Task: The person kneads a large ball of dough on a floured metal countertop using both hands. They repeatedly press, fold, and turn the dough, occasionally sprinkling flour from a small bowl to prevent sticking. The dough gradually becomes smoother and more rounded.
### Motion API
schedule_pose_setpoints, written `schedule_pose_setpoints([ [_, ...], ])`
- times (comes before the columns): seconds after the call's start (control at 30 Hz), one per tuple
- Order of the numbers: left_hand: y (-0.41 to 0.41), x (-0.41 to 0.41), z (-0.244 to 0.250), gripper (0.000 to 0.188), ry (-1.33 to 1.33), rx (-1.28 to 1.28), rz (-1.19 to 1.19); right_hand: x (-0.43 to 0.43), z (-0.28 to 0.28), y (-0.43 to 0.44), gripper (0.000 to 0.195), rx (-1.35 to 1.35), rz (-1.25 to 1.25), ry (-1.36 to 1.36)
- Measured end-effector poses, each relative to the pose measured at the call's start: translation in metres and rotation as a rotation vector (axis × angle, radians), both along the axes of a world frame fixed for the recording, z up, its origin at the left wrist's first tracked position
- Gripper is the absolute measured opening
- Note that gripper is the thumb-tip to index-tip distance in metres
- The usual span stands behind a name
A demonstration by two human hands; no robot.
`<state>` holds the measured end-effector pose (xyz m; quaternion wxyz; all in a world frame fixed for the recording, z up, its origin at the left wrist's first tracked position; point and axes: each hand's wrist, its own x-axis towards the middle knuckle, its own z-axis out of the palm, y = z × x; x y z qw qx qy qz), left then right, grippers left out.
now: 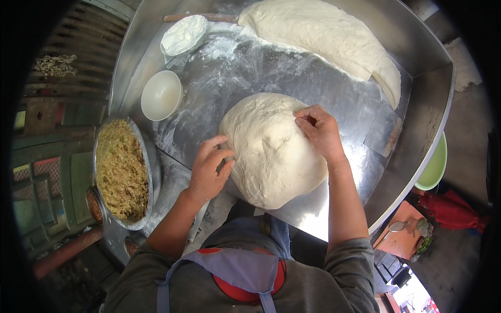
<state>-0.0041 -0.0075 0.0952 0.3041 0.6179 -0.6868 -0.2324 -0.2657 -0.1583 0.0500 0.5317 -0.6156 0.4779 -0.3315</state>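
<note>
A large, roughly round mass of wheat dough rests on the metal worktop directly in front of me, its top creased and dimpled. At its left edge is my left hand, thumb and fingers apart and curved toward the dough, nothing held between them. My right hand is over the upper right side of the dough, fingers curled. The tips of its thumb and forefinger nearly meet at the dough's surface; whether they pinch some of it is hidden. Both wrists and forearms are bare.
A long dough slab lies along the far side, against a wooden rolling pin. Left stand a bowl of flour, a pale bowl and a metal basin of chopped filling. A flat scraper lies right, inside the raised metal rim.
</note>
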Motion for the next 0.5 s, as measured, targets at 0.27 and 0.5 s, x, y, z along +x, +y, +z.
schedule_pose_setpoints([
  [0.27, 0.002, -0.001, -0.001, 0.023, -0.081, -0.033, -0.051, -0.014, -0.011, -0.008, 0.009, 0.279, -0.059, -0.386],
  [0.5, 0.0, -0.003, -0.001, 0.022, -0.09, -0.006, -0.039, -0.002, -0.007, -0.006, 0.008, 0.064, -0.002, -0.119],
])
